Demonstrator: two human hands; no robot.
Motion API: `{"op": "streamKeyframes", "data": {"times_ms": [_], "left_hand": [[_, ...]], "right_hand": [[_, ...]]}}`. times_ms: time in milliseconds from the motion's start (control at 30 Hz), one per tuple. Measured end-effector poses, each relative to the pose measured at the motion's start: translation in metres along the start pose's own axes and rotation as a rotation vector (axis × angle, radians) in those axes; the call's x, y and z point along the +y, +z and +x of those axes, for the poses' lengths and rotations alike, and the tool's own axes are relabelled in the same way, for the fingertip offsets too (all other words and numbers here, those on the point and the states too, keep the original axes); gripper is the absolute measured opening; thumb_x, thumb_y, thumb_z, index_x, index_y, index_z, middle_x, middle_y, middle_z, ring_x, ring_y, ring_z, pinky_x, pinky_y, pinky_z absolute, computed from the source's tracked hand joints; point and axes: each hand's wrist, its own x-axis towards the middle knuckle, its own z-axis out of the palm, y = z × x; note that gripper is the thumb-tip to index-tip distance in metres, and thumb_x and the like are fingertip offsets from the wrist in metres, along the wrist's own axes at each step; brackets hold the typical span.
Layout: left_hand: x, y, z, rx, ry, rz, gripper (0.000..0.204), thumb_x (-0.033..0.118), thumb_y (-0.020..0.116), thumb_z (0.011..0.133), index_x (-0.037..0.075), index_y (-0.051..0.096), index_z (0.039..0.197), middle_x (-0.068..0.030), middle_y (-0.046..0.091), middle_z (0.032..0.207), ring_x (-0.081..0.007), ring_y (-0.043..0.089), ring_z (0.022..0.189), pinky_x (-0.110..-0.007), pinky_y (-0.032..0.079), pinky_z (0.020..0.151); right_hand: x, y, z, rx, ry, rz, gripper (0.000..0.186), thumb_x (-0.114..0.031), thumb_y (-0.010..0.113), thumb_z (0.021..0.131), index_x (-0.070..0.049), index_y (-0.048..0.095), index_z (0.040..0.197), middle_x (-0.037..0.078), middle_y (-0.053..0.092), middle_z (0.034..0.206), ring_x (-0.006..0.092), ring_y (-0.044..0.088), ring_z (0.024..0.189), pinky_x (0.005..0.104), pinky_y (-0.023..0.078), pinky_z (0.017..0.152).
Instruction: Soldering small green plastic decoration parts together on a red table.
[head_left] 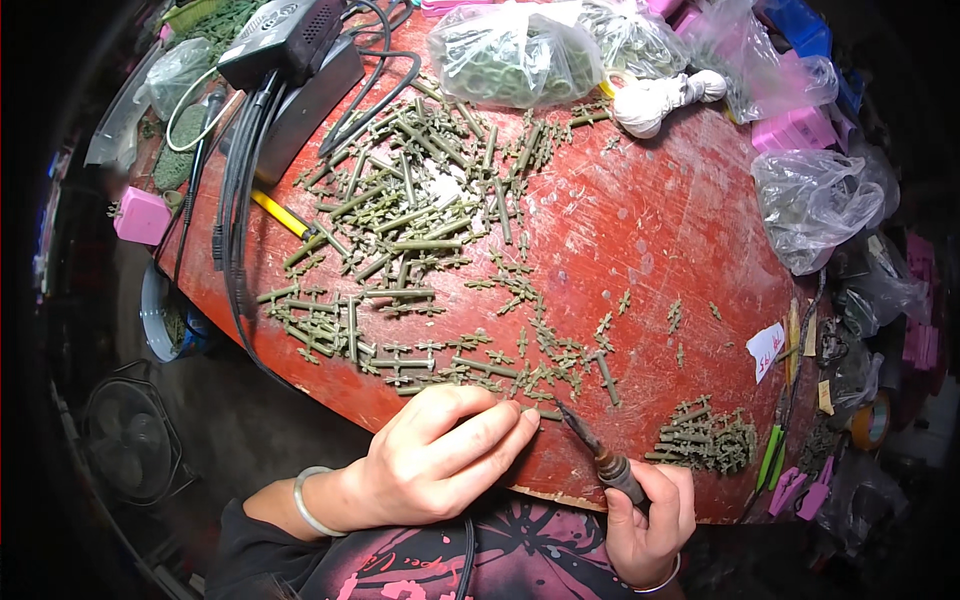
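My left hand (450,460), with a pale bangle at its wrist, is at the table's front edge. Its fingertips pinch a small olive-green plastic stick (548,414), whose end sticks out to the right. A soldering iron (618,474) with a dark tip and a stained barrel is gripped in my right hand (652,525). The iron's tip points up and left, close to the stick's end; I cannot tell whether they touch. Loose small green plastic pieces (545,335) lie just beyond my fingers. The far side of the held stick is hidden by my left fingers.
A large heap of green plastic sticks (400,200) covers the red table (640,220) at far left. A smaller pile (705,437) sits right of the iron. Black cables (235,230) run from a power box (280,45). Plastic bags (515,60) and white string (665,100) lie behind.
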Motion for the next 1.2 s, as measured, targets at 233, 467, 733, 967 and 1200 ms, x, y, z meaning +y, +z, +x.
{"op": "streamKeyframes", "data": {"times_ms": [233,467,733,967,1200], "left_hand": [[0.0019,0.0015,0.0001,-0.003,-0.007,0.004,0.041,0.003,0.075,0.065,-0.001,0.076,0.106,-0.0079,0.067,0.102,-0.0217,0.062,0.085,-0.032,0.054,0.071],[0.0007,0.0018,-0.0008,-0.006,-0.016,0.004,0.038,0.003,0.076,0.068,0.000,0.076,0.106,-0.0080,0.067,0.101,-0.0217,0.062,0.085,-0.033,0.055,0.071],[0.0024,0.0020,-0.0020,-0.002,-0.018,0.017,0.039,0.004,0.075,0.067,0.000,0.077,0.106,-0.0079,0.067,0.101,-0.0217,0.063,0.085,-0.032,0.055,0.071],[0.0032,0.0030,-0.0012,0.008,-0.019,0.017,0.038,0.004,0.075,0.067,0.000,0.077,0.104,-0.0077,0.068,0.100,-0.0213,0.063,0.085,-0.031,0.055,0.070],[0.0027,0.0041,-0.0009,0.017,-0.024,0.019,0.038,0.004,0.075,0.066,0.001,0.077,0.104,-0.0076,0.068,0.100,-0.0211,0.063,0.084,-0.032,0.055,0.070]], "right_hand": [[0.0001,-0.0020,-0.0017,-0.016,0.006,-0.034,0.035,-0.013,0.082,0.084,0.002,0.068,0.113,0.013,0.061,0.093,0.0252,0.064,0.072,0.0346,0.053,0.059],[0.0005,-0.0002,0.0013,-0.027,-0.005,-0.034,0.035,-0.012,0.083,0.083,0.001,0.068,0.112,0.012,0.060,0.093,0.0247,0.064,0.071,0.0344,0.053,0.058],[-0.0002,-0.0004,0.0003,-0.036,-0.020,-0.048,0.036,-0.011,0.083,0.082,0.001,0.068,0.112,0.012,0.060,0.093,0.0245,0.063,0.070,0.0347,0.053,0.057],[-0.0063,-0.0031,0.0005,-0.070,0.043,-0.030,0.029,-0.005,0.077,0.085,0.004,0.066,0.111,0.015,0.062,0.092,0.0264,0.060,0.076,0.0346,0.050,0.066],[-0.0011,-0.0011,0.0005,-0.041,-0.010,-0.063,0.036,-0.011,0.083,0.082,0.002,0.068,0.112,0.012,0.059,0.093,0.0245,0.063,0.071,0.0349,0.052,0.057]]}}
